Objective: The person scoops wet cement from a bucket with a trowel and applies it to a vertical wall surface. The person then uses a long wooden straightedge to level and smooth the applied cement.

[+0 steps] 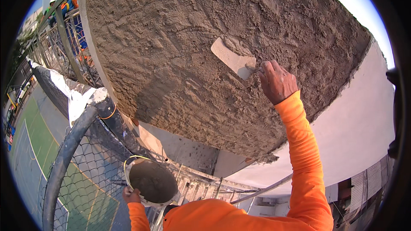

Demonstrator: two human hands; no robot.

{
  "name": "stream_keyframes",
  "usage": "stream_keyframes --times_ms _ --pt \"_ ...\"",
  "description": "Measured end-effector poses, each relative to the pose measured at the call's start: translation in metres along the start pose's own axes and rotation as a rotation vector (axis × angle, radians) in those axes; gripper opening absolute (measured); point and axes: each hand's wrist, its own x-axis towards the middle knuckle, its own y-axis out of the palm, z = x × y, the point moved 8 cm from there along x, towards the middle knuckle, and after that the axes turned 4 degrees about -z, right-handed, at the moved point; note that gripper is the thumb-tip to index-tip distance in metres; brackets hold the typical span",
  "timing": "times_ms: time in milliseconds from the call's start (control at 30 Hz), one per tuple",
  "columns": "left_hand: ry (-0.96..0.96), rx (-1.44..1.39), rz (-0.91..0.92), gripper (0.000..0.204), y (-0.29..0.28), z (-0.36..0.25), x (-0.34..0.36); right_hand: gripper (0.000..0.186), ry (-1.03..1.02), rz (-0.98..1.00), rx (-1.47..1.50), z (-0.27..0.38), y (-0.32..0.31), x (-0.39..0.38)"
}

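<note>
My right hand [278, 81] is closed round the handle of a trowel [229, 56], its pale flat blade up against the wall. A lump of wet mortar [239, 48] lies along the blade's upper edge. Rough, ridged grey-brown mortar covers the wall face [180, 60]. Low on the left, my left hand [131, 195] grips the side of a round bucket [125, 172]; part of its fingers is hidden. Dark mortar [153, 181] fills much of the bucket, and a yellowish handle loops over its rim. A dark narrow piece [119, 182] sticks out beside that hand.
Left of the wall stand a chain-link fence [92, 188] with a thick dark pipe frame [68, 158] and a ragged white sheet [77, 100]. A court [36, 119] lies far below. People [68, 5] are on scaffolding at the upper left. A smooth pale wall [355, 115] adjoins at right.
</note>
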Motion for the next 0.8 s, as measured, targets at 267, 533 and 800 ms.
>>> stream_keyframes --times_ms 267,533,800 --pt "-0.018 -0.015 0.002 0.027 0.042 -0.011 -0.043 0.026 -0.297 0.251 1.425 0.081 -0.02 0.008" --pt "-0.021 -0.122 0.086 0.021 0.055 -0.042 -0.079 0.019 0.653 -0.238 1.29 0.038 0.108 -0.144" --pt "0.192 0.233 0.391 0.013 0.1 -0.091 -0.063 0.044 0.049 1.161 0.676 0.2 0.132 -0.379"
